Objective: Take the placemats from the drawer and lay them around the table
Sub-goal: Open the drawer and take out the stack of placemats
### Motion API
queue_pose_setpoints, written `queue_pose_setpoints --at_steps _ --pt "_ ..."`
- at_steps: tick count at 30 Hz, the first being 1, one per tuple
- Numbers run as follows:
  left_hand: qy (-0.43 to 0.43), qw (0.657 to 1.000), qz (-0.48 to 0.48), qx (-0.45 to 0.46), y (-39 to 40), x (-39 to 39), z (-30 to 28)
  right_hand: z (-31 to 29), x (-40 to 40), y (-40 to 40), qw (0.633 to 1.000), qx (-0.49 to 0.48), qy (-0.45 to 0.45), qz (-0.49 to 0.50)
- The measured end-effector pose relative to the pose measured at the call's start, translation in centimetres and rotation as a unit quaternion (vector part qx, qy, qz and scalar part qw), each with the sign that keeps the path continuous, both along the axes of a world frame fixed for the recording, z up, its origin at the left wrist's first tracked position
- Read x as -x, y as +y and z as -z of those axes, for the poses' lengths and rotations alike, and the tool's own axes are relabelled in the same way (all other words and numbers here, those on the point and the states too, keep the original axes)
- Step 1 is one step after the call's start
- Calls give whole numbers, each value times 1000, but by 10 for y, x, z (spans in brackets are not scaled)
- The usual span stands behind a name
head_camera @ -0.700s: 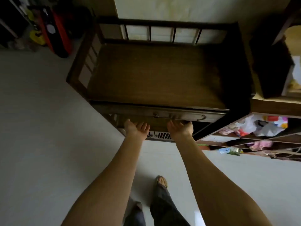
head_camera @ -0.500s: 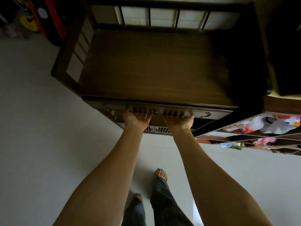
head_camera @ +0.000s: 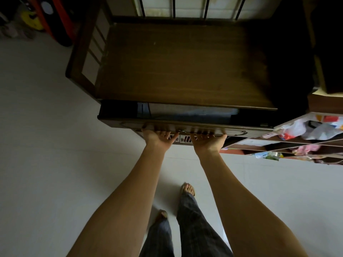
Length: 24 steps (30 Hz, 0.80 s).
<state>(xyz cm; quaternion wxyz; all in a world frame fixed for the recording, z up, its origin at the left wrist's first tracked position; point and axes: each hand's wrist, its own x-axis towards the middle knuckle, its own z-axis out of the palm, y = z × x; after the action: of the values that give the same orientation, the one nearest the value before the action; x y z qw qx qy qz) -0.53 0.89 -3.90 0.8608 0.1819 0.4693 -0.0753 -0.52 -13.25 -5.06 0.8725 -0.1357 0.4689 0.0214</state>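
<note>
A dark wooden cabinet [head_camera: 181,65] stands in front of me with its top drawer [head_camera: 118,121] pulled partly out. My left hand [head_camera: 157,139] and my right hand [head_camera: 207,140] grip the underside of the drawer front, palms up, fingers curled over its lower edge. Inside the gap lies a flat bluish-grey stack, probably the placemats [head_camera: 191,113]; only a strip of it shows. The rest of the drawer is hidden under the cabinet top.
An open shelf unit [head_camera: 297,143] with plastic bags and cloths stands to the right of the cabinet. Red and yellow items [head_camera: 37,21] lean at the far left. Pale floor [head_camera: 46,145] spreads around my feet.
Both hands rose from below the drawer front, took hold of its lower edge and pulled it out, opening a gap that shows the drawer's contents.
</note>
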Motion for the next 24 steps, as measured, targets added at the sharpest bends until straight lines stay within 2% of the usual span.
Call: queue_pose_setpoints --at_steps 13,24 --pt "1 999 -3 32 5 74 2 -2 75 -1 999 41 -1 -32" --pt "21 999 -12 35 4 125 1 -5 128 -3 999 31 5 -38"
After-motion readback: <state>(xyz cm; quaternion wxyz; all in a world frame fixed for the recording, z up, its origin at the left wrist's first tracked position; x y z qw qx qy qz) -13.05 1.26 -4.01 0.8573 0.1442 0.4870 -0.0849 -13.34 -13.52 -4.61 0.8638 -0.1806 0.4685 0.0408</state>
